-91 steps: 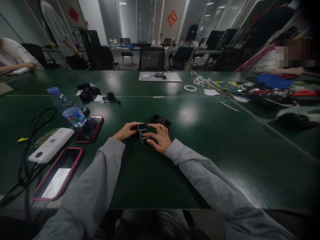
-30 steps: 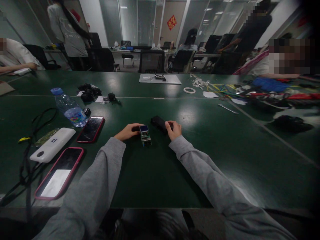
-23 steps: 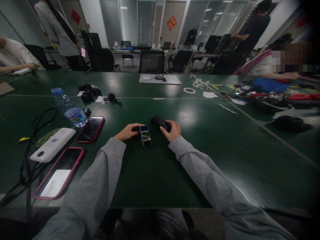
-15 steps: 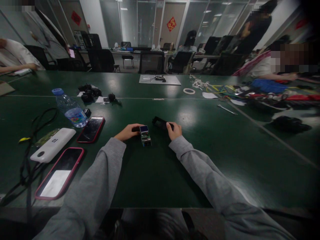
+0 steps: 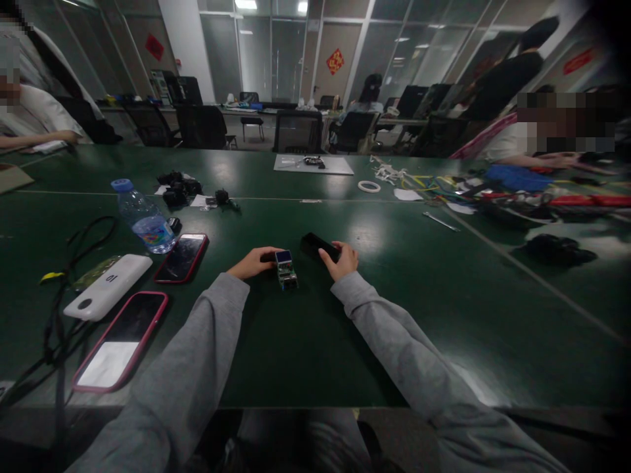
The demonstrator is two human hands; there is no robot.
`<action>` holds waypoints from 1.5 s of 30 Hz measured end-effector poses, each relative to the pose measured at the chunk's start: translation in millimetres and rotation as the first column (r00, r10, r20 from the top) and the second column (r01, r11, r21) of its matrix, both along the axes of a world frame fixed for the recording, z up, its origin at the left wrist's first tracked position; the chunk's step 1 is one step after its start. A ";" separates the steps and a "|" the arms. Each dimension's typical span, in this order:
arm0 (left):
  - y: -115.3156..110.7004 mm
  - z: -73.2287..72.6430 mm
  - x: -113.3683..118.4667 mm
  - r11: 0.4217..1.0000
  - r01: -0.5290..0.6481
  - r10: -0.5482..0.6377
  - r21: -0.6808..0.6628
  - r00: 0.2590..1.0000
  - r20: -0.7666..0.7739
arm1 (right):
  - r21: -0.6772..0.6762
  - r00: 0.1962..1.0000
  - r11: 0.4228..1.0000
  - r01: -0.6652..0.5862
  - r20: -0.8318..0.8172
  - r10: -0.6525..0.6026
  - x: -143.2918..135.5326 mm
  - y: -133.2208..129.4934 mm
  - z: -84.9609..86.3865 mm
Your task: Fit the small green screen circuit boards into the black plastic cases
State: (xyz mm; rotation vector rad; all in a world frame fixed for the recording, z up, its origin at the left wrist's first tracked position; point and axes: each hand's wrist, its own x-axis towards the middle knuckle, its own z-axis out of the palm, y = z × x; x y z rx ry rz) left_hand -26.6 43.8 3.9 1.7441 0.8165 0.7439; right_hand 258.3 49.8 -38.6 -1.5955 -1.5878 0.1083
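Observation:
A small green circuit board with a little screen (image 5: pixel 286 270) is in front of me, just left of the table's middle. My left hand (image 5: pixel 253 263) is closed on its left side, with the fingertips hidden behind it. To the right, my right hand (image 5: pixel 343 260) grips the near end of a long black plastic case (image 5: pixel 318 246), thumb on top and fingers along the far side. The case lies slanted, its far end pointing up and left, close to the tabletop. Board and case are apart.
On the left are a water bottle (image 5: pixel 148 223), two phones (image 5: pixel 182 257), a white power bank (image 5: pixel 108 287) and black cables (image 5: pixel 52 328). A wrench (image 5: pixel 441 221), a tape roll (image 5: pixel 369 186) and tangled wires lie right. A white board (image 5: pixel 340 165) stands farther back. People sit at both sides.
The black case has turned in my right hand, from showing its hollow frame to showing a flatter dark face. My left hand and the circuit board stay nearly still. The view has tilted slightly.

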 end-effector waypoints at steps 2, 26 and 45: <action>-0.4 0.7 0.8 1.000 -0.006 0.006 -0.004 1.000 0.011 | 0.012 0.999 1.000 -0.009 0.045 0.008 0.0 -1.7 -2.4; 2.6 -4.2 -4.1 0.999 0.013 -0.014 0.051 1.000 0.010 | 0.338 0.975 0.920 -0.199 0.162 0.151 -42.5 -71.0 40.8; 7.5 -13.5 -6.1 0.998 -0.059 0.059 0.003 0.996 0.074 | 0.094 0.926 0.957 -0.276 -0.242 0.291 -14.7 -90.5 37.4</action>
